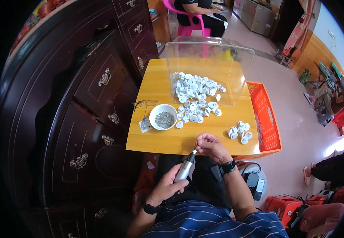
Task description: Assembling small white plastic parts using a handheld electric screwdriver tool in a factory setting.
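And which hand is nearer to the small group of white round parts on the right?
Right. The right hand is by the near table edge, left of the small group; the left hand, its grip around the silver screwdriver, is farther left and nearer the striped shirt.

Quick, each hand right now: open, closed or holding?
Left hand: closed, holding the silver tool.
Right hand: pinched closed at the tool's tip; anything held can't be told.

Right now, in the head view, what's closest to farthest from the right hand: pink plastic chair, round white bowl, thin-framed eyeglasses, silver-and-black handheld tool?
1. Silver-and-black handheld tool: tip beside the right hand.
2. Round white bowl: leftward, on the yellow wooden table.
3. Thin-framed eyeglasses: left, past the bowl.
4. Pink plastic chair: beyond the table.
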Action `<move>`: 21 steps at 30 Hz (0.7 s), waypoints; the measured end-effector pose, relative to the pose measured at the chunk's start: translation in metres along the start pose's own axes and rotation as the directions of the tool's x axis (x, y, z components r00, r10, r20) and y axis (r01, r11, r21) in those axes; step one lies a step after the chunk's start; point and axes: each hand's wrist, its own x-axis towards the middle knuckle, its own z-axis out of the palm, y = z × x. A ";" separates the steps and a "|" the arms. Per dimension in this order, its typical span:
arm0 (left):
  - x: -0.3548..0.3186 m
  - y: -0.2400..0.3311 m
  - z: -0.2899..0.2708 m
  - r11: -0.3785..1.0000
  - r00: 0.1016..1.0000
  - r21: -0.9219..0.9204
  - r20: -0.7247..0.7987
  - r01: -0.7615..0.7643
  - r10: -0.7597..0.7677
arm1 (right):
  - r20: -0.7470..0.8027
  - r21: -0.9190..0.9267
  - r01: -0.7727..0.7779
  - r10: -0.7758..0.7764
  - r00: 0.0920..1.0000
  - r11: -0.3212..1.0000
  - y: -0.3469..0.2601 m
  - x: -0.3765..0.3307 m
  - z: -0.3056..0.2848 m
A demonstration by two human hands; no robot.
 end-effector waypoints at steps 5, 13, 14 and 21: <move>0.003 0.000 0.000 0.999 1.000 -0.022 0.016 -0.024 0.024 | 0.034 -0.031 0.028 -0.027 0.999 0.999 -0.005 0.003 0.003; 0.003 0.008 0.000 0.992 0.996 0.120 -0.074 -0.033 0.042 | -0.181 -0.499 0.216 -0.345 0.921 0.839 -0.042 0.030 -0.025; 0.002 0.008 -0.001 0.992 0.996 0.119 -0.072 -0.036 0.045 | -0.218 -0.757 0.182 -0.506 0.834 0.627 -0.049 0.034 -0.026; -0.001 0.004 -0.003 0.991 0.996 0.130 -0.077 -0.031 0.042 | -0.015 -0.987 -0.130 -0.755 0.656 -0.093 -0.075 0.062 -0.032</move>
